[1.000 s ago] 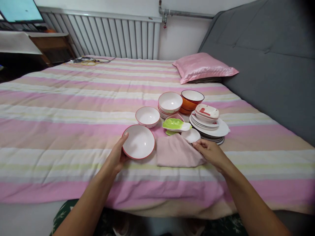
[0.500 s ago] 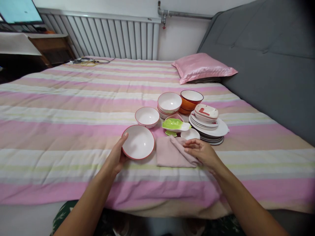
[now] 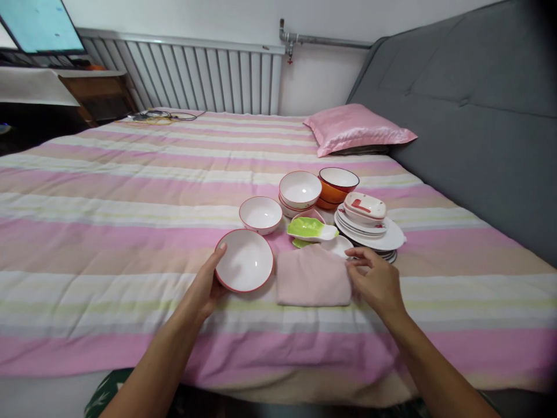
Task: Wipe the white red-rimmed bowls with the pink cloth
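Note:
My left hand (image 3: pixel 206 283) grips the left rim of a white bowl (image 3: pixel 244 260) with a red edge, thumb over the rim and fingers beneath. A folded pale pink cloth (image 3: pixel 313 278) lies flat to the right of this bowl. My right hand (image 3: pixel 376 281) is at the cloth's upper right corner, thumb and fingertips closed on its edge. Just behind the cloth sits a small white dish (image 3: pixel 338 245), partly covered by it. A green and white leaf-shaped dish (image 3: pixel 310 229) rests behind that, on other small dishes. Another red-rimmed bowl (image 3: pixel 260 215) stands behind the held one.
Stacked white bowls (image 3: pixel 300 190) and orange bowls (image 3: pixel 338 187) stand at the back. On the right is a stack of plates (image 3: pixel 394 235) topped by rectangular dishes (image 3: pixel 364 206). A pink pillow (image 3: pixel 359 129) lies by the grey headboard (image 3: pixel 470 116). Cables (image 3: pixel 163 117) lie at the bed's far left.
The cloth's raised right flap now lies flat. My right hand has moved slightly right along the cloth. My left hand keeps its grip on the bowl, and the view has tilted slightly up.

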